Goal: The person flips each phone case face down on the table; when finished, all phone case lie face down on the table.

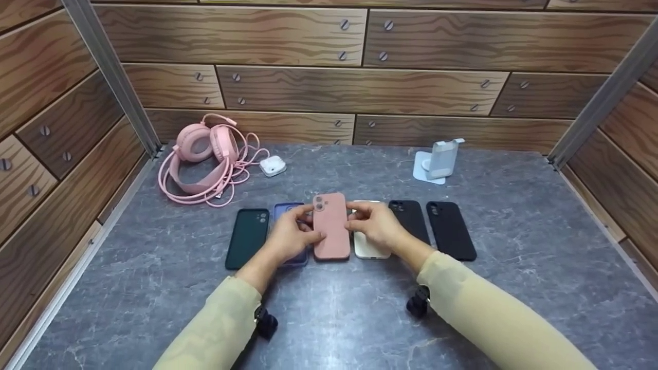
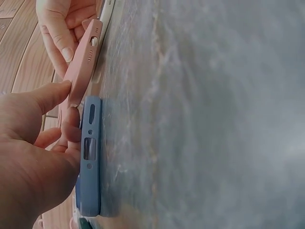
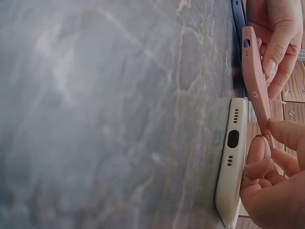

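Note:
A pink phone case (image 1: 331, 231), camera cutouts at its top left, sits at the middle of a row of cases. My left hand (image 1: 294, 234) pinches its left edge, thumb on the back face. On the opposite edge my right hand (image 1: 378, 224) pinches it between thumb and fingers. In the left wrist view the pink case (image 2: 85, 64) tilts up off the table, bottom port facing the camera. Under my left hand lies a blue case (image 2: 91, 157), partly covered. A cream case (image 3: 232, 162) lies under my right hand.
A dark green case (image 1: 248, 239) lies at the row's left end, two black cases (image 1: 411, 221) (image 1: 452, 231) at its right. Pink headphones (image 1: 203, 159) with a coiled cable, a small white box (image 1: 272, 165) and a light-blue phone stand (image 1: 439, 162) stand farther back, before wood-patterned walls.

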